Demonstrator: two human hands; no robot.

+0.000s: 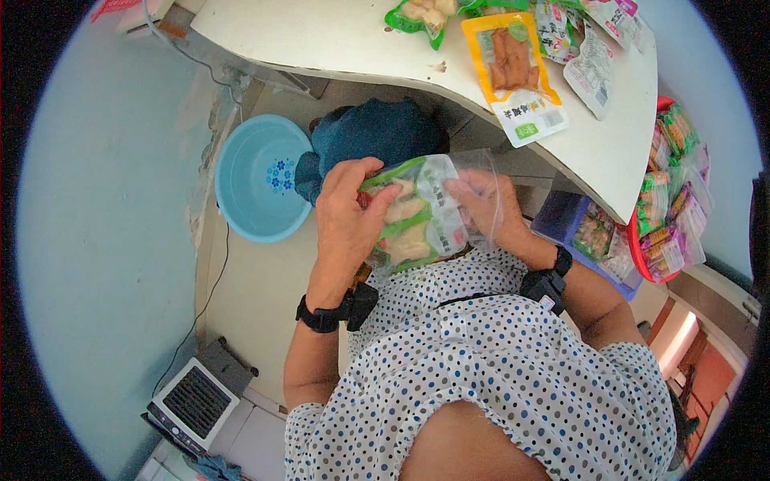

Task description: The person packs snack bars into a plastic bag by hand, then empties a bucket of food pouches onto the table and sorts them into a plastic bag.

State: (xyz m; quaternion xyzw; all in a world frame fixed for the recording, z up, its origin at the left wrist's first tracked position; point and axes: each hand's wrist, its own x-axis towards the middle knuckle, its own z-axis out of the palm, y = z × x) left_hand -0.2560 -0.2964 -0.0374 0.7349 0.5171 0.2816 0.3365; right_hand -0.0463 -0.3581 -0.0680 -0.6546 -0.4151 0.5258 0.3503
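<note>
A green and white food packet (413,210) sits inside a clear plastic bag (488,170) above my lap. On its left edge, my left hand (353,204) grips it with thumb and fingers. My right hand (483,204) pinches the clear bag near the packet's right end, its fingers partly behind the film. Beyond them, on the white table (337,40), lies a yellow-edged packet (515,76) with brown food, beside several green and white packets (555,32).
A blue basin (265,178) stands on the floor at left, next to dark blue cloth (369,136). At right are a red basket (635,248) of snack packets and a blue-purple box (561,215). A heater-like appliance (196,405) stands lower left.
</note>
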